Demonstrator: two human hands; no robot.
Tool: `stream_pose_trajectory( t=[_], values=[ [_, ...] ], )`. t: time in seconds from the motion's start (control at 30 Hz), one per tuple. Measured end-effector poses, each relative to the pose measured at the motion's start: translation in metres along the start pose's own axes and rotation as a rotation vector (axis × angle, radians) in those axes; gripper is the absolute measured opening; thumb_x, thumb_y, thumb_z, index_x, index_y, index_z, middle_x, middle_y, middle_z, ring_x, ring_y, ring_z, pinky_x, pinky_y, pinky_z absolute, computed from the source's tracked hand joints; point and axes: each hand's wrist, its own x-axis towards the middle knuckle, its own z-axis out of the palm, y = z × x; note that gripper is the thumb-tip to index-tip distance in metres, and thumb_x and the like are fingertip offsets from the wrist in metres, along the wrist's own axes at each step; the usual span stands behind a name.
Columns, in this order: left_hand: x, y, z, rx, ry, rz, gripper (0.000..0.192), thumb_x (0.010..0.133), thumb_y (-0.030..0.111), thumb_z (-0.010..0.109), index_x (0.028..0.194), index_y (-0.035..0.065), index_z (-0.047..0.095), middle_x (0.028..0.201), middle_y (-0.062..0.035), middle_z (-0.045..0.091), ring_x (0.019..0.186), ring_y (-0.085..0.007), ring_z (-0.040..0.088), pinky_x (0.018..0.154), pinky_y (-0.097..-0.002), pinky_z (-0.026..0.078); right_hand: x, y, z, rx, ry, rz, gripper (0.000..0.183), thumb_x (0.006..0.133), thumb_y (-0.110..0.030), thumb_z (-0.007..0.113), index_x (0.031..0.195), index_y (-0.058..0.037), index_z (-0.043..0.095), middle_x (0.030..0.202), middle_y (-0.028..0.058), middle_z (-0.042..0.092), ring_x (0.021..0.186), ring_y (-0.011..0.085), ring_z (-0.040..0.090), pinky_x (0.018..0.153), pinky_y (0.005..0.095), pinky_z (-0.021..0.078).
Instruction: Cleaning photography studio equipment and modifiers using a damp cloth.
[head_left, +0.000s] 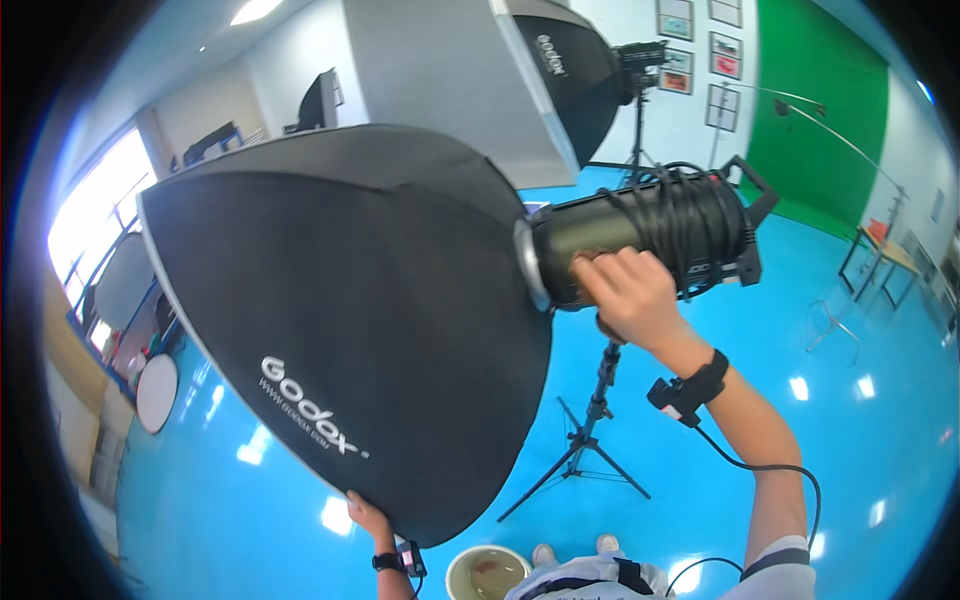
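A large black Godox softbox (337, 285) fills the left and middle of the view, its wide front facing left. It is fitted to an olive-and-black studio flash head (585, 232). A black power cable (664, 217) is wound around the rear half of that head. Below, a black light stand (596, 409) stands on spread legs. My right hand (634, 296) is closed at the near side of the flash head, low on its body; the exact part under my fingers is hidden. At the softbox's lower front edge, my left hand (369, 519) grips the pale rim.
A pale bucket (452, 574) with murky liquid stands beside my feet. Beyond are a second softbox (577, 97) on a stand and a green backdrop (817, 112). A small table (896, 255) and a boom stand (874, 154) are at right. A round white disc (157, 394) leans at left.
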Motion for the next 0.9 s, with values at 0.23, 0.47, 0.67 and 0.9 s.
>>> stream_pose_trajectory(
  t=[0.23, 0.47, 0.67, 0.9],
  values=[
    [0.003, 0.011, -0.017, 0.092, -0.016, 0.015, 0.046, 0.097, 0.034, 0.039, 0.098, -0.0099, 0.054, 0.086, -0.0133, 0.061, 0.078, -0.0183, 0.055, 0.074, -0.0323, 0.045, 0.038, -0.001, 0.013, 0.154, 0.212, 0.081, 0.028, 0.061, -0.008, 0.064, 0.089, -0.0073, 0.061, 0.074, 0.0016, 0.049, 0.067, 0.0178, 0.049, 0.056, 0.0290, 0.0382],
    [0.000, 0.023, -0.014, 0.087, -0.077, 0.029, 0.048, 0.096, 0.036, 0.038, 0.091, -0.0090, 0.055, 0.081, -0.0118, 0.060, 0.073, -0.0177, 0.054, 0.070, -0.0329, 0.043, 0.115, -0.034, 0.061, 0.493, 0.415, 0.237, 0.011, 0.071, -0.013, 0.065, 0.077, -0.0110, 0.056, 0.076, 0.0018, 0.050, 0.068, 0.0210, 0.048, 0.058, 0.0318, 0.0395],
    [-0.009, 0.028, -0.012, 0.083, -0.033, 0.023, 0.046, 0.096, 0.033, 0.038, 0.088, -0.0092, 0.055, 0.075, -0.0111, 0.060, 0.069, -0.0178, 0.054, 0.067, -0.0333, 0.044, 0.017, -0.129, 0.054, 0.641, 0.093, -0.275, 0.011, 0.070, -0.020, 0.061, 0.067, -0.0154, 0.052, 0.063, -0.0018, 0.041, 0.060, 0.0146, 0.044, 0.052, 0.0271, 0.0349],
    [-0.011, 0.036, -0.009, 0.116, -0.003, 0.035, 0.046, 0.096, 0.032, 0.038, 0.085, -0.0091, 0.056, 0.073, -0.0129, 0.060, 0.067, -0.0200, 0.055, 0.064, -0.0346, 0.043, 0.078, -0.087, 0.066, 0.505, 0.251, -0.448, 0.011, 0.070, -0.014, 0.062, 0.075, -0.0140, 0.052, 0.077, -0.0015, 0.050, 0.063, 0.0136, 0.047, 0.052, 0.0263, 0.0358]
  ],
)
